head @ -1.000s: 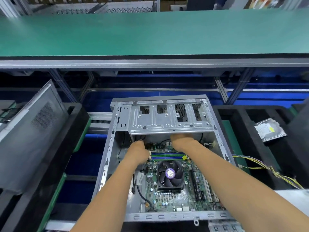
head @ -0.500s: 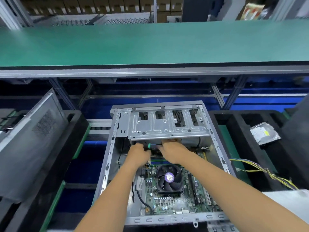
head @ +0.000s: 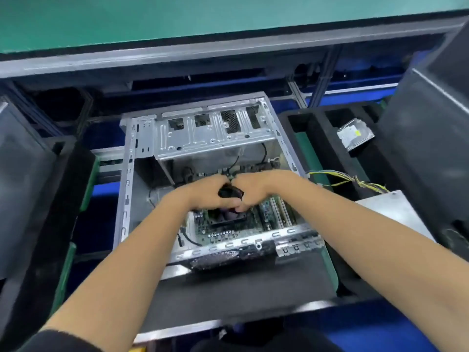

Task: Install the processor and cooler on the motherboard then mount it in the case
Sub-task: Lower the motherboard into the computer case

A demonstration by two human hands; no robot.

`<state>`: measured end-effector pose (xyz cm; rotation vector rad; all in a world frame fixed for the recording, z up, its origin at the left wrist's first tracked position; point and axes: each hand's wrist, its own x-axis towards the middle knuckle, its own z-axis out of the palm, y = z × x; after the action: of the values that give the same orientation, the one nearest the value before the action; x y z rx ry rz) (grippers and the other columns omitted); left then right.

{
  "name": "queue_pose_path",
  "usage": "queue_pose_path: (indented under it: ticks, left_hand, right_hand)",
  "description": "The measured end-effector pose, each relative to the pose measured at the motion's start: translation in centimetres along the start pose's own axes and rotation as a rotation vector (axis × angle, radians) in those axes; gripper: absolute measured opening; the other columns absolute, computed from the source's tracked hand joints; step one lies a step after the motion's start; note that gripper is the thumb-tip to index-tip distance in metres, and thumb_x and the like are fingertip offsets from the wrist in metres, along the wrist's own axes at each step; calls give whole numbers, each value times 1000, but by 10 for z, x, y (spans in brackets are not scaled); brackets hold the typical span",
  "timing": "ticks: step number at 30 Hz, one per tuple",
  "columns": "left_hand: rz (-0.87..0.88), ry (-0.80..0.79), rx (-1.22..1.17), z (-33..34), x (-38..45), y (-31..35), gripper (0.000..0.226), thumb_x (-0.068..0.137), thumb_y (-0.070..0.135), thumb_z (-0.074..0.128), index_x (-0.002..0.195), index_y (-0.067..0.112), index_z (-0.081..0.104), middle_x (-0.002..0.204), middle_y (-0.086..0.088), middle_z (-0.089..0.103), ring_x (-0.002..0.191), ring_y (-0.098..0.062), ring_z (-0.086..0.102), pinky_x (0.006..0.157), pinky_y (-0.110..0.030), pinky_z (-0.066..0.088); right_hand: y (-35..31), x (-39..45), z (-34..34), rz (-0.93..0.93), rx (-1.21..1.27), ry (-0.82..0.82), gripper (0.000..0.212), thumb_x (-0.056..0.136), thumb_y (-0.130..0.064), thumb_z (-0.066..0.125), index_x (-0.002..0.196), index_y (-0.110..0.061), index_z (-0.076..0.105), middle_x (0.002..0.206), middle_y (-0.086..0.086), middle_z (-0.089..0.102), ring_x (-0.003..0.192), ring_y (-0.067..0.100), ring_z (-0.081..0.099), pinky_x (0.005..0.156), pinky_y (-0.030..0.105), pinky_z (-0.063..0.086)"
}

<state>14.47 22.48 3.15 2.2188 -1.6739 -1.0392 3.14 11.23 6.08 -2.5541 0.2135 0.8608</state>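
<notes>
Bare grey steel frames the open case [head: 132,179], which lies on its side on black foam [head: 228,295] with its drive cage [head: 210,135] at the far end. The motherboard [head: 228,232] sits flat inside the case, green and crowded with small parts, and the black cooler [head: 228,218] stands on it near the middle, mostly covered by the hands. Both hands meet directly above the cooler. The left hand [head: 203,194] has its fingers curled down onto the cooler's top, and the right hand [head: 250,190] is curled the same way just beside it, the two touching at the knuckles; between them shows a dark rounded piece [head: 230,192], too blurred to name. Whether either hand truly grips the cooler or only presses on it cannot be told. A black cable [head: 189,240] loops over the board's near-left corner. To the right, a hard drive [head: 355,135] lies in a black tray [head: 322,138], and yellow wires [head: 350,180] trail from a metal box [head: 390,214] beside the case. A green surface [head: 203,13] runs across the back.
</notes>
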Motion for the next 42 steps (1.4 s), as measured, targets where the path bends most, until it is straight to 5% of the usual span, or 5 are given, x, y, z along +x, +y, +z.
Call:
queue_pose_path:
  ticks: [3, 17, 30, 37, 42]
  left_hand:
    - [32, -71, -45, 8, -8, 3, 54, 61, 50, 84, 93, 36, 44, 92, 20, 52, 80, 8, 54, 66, -8, 40]
    - [-32, 12, 96, 20, -14, 4, 74, 49, 34, 90, 101, 19, 39, 88, 7, 50, 74, -11, 50, 57, -24, 37]
    - [-5, 20, 53, 28, -11, 8, 77, 49, 32, 90, 106, 15, 41, 96, 0, 53, 84, -20, 55, 70, -33, 47]
    - [-16, 4, 64, 29, -10, 7, 82, 48, 33, 92, 106, 12, 39, 102, -5, 49, 92, -25, 54, 81, -44, 50]
    - [-13, 12, 46, 30, -9, 8, 81, 47, 31, 92, 106, 12, 39, 102, -7, 50, 93, -25, 55, 81, -44, 51]
  right_hand:
    - [2, -5, 7, -15, 43, 49, 17, 88, -24, 64, 86, -14, 51, 74, 1, 52, 64, 17, 46, 58, 30, 35]
    - [17, -7, 22, 98, 129, 330, 29, 91, -12, 46, 118, -2, 55, 112, 15, 60, 102, 34, 56, 89, 44, 47]
    - [12, -11, 39, 278, 104, -249, 13, 83, -1, 61, 71, -5, 63, 63, 10, 52, 67, 25, 47, 58, 32, 41]
    - [-1, -22, 46, 176, 69, -365, 32, 88, -19, 63, 111, 2, 69, 116, 14, 68, 98, 28, 64, 101, 49, 48]
    - [-7, -26, 44, 140, -2, -424, 31, 89, -27, 65, 105, -1, 71, 102, 8, 69, 89, 21, 58, 96, 43, 48]
